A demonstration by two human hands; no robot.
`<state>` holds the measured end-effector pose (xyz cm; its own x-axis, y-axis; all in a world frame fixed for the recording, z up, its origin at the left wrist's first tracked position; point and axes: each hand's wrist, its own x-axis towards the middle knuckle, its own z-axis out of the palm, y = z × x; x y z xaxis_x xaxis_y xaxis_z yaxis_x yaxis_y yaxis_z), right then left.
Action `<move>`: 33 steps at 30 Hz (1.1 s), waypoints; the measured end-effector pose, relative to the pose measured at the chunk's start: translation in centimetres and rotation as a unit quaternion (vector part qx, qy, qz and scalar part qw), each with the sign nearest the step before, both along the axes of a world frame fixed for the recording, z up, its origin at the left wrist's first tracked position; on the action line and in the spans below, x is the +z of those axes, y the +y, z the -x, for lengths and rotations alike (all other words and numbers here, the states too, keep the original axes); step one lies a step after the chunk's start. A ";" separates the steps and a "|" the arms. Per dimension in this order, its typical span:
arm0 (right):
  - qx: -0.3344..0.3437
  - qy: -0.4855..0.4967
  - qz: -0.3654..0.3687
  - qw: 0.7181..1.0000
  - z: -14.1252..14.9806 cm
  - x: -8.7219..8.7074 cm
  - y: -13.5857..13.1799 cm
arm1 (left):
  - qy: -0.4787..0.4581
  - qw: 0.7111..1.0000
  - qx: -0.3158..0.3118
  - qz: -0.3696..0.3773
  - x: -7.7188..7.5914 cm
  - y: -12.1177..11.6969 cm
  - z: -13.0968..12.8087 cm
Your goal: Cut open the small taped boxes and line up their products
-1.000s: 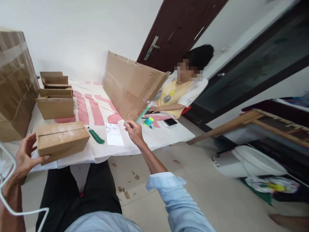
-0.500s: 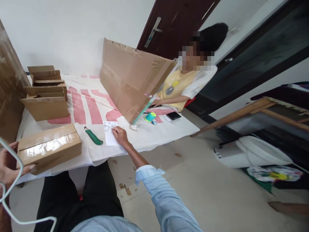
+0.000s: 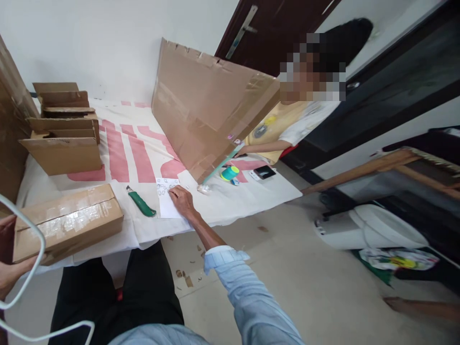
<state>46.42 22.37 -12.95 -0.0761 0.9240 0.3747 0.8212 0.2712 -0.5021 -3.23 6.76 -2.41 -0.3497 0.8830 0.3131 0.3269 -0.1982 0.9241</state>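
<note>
My left hand [image 3: 12,278], cut off by the left edge, grips the near left end of a taped cardboard box [image 3: 68,215], its thumb along the front side. The box lies on the table's front edge. My right hand [image 3: 183,200] rests on a white sheet of paper [image 3: 168,210] bearing small grey-outlined shapes at its top. Its fingers are bent together at the paper; whatever they pinch is too small to make out. Between box and paper lies a green-handled utility knife [image 3: 142,202], touched by neither hand.
Open cardboard boxes [image 3: 66,155] stand behind at left. A large upright cardboard panel [image 3: 212,105] shields part of a seated person [image 3: 276,129] at right. Nearby are a teal-and-yellow roll [image 3: 229,173] and a phone [image 3: 265,172]. A white cable [image 3: 41,239] hangs before my left hand.
The view has shifted a little, and the box's left end sits slightly farther left with my left hand. My right hand stays at the paper's shapes.
</note>
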 end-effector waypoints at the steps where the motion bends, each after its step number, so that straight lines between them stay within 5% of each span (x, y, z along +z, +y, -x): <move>1: 0.001 -0.008 0.001 1.000 0.0 0.0 0.0 | -0.002 1.000 -0.001 0.002 0.0 0.1 0.1; 10: 0.024 -0.024 0.028 0.999 0.1 0.9 0.1 | -0.025 1.000 0.006 0.003 0.5 0.3 -0.3; 19: -0.074 -0.025 0.102 0.992 1.0 1.4 1.3 | -0.002 0.999 0.031 -0.014 -1.0 0.4 0.5; 33: -0.096 -0.124 0.211 0.965 2.7 3.3 0.5 | -0.032 0.997 -0.061 0.027 -2.1 -2.4 -1.1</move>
